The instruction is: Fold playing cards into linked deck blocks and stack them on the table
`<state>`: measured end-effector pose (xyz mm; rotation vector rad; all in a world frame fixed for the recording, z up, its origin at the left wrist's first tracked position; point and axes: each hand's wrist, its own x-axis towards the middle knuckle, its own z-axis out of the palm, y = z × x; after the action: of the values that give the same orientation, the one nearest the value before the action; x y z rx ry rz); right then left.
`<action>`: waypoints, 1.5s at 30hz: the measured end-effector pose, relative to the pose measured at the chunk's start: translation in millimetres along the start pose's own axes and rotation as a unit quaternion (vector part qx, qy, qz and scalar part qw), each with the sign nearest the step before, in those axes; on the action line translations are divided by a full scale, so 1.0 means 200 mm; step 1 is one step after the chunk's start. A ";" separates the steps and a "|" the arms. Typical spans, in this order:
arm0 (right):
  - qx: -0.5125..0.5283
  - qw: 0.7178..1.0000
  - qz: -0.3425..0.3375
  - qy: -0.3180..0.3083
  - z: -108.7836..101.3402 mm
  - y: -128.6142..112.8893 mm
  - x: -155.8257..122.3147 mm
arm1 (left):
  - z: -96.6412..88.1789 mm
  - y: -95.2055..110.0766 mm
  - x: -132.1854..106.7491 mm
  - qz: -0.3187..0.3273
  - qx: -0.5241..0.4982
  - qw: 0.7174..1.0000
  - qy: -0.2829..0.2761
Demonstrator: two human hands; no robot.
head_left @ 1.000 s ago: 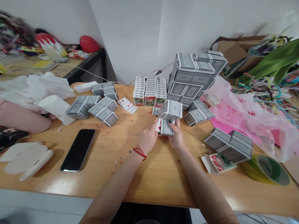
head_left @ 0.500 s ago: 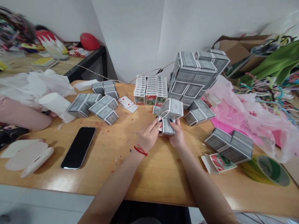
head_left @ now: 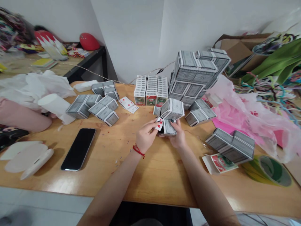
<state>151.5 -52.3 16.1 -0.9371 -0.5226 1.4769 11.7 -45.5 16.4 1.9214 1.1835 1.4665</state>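
Between the fingers of my left hand (head_left: 146, 135) is a playing card (head_left: 159, 123) with red hearts, at the left end of a grey block folded from playing cards (head_left: 172, 109). My right hand (head_left: 178, 134) grips the lower right part of that block, thumb on top. A dark gap shows at the block's left end, beside the card. Behind it stands a tall stack of similar card blocks (head_left: 196, 73). Several smaller card blocks (head_left: 104, 108) lie to the left, near loose cards (head_left: 128, 104).
Rows of boxed card decks (head_left: 151, 91) stand near the wall. A phone (head_left: 78, 149) and a white open case (head_left: 29, 158) lie at left. To the right are another card block (head_left: 230, 146), an opened card box (head_left: 220, 164), a tape roll (head_left: 268, 171) and pink plastic bags (head_left: 254, 119).
My left hand has shifted slightly left with the hearts card, so more of its face shows and a dark gap appears in the block. My right hand keeps its hold.
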 end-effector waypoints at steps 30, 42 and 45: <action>0.005 1.000 0.011 -0.003 0.00 -0.01 0.00 | 0.00 -0.01 0.00 -0.060 -0.089 0.994 0.008; 0.006 1.000 0.019 -0.001 0.01 -0.01 0.00 | 0.01 0.01 0.01 -0.057 -0.097 0.993 0.031; 0.006 1.000 0.018 0.001 0.01 -0.01 0.00 | 0.00 0.02 0.00 -0.017 -0.050 0.998 0.022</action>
<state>151.2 -52.0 18.9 -0.9437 -0.4976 1.5084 13.9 -46.8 19.7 1.8020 1.1352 1.5284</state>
